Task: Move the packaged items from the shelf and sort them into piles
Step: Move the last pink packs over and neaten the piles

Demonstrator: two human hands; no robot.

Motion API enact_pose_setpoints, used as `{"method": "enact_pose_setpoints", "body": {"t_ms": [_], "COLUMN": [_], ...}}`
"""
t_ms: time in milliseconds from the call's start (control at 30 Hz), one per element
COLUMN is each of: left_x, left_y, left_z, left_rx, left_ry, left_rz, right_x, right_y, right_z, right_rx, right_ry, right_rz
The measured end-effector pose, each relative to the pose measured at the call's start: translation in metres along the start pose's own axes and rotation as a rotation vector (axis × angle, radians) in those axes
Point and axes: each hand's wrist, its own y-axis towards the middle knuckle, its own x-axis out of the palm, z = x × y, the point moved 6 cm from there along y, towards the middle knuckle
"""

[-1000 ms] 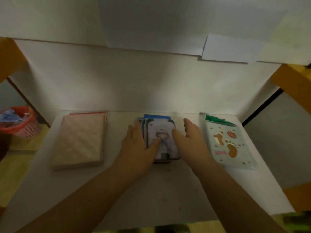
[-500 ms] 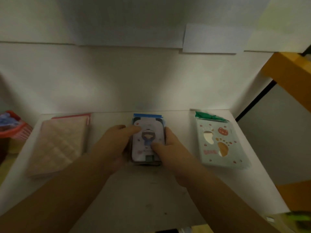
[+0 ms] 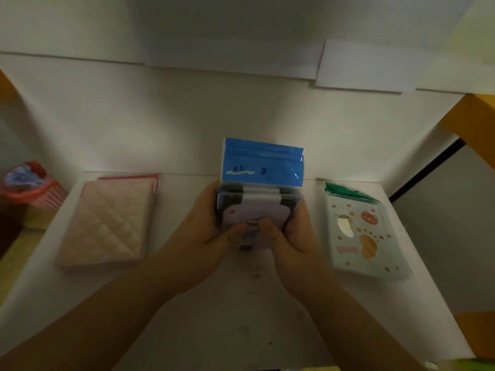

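Centre frame: left hand (image 3: pixel 206 226) and right hand (image 3: pixel 290 231) grip a stack of packets (image 3: pixel 254 207) from either side, thumbs pinching its front — blue packet (image 3: pixel 262 164) rising behind. Shelf (image 3: pixel 241 317) below. Quilted pack (image 3: pixel 107 223) lies left, bear packet (image 3: pixel 361 234) right. Far left — red basket (image 3: pixel 45 194) holding crumpled blue stuff.
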Motion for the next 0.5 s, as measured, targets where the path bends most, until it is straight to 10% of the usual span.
{"method": "enact_pose_setpoints", "body": {"t_ms": [500], "left_x": [-0.004], "left_y": [-0.009], "left_z": [-0.05], "left_rx": [-0.081], "left_ry": [0.297], "left_rz": [0.114], "right_x": [-0.004], "right_y": [0.001], "right_z": [0.013], "right_rx": [0.12], "right_ry": [-0.338], "right_rz": [0.055]}}
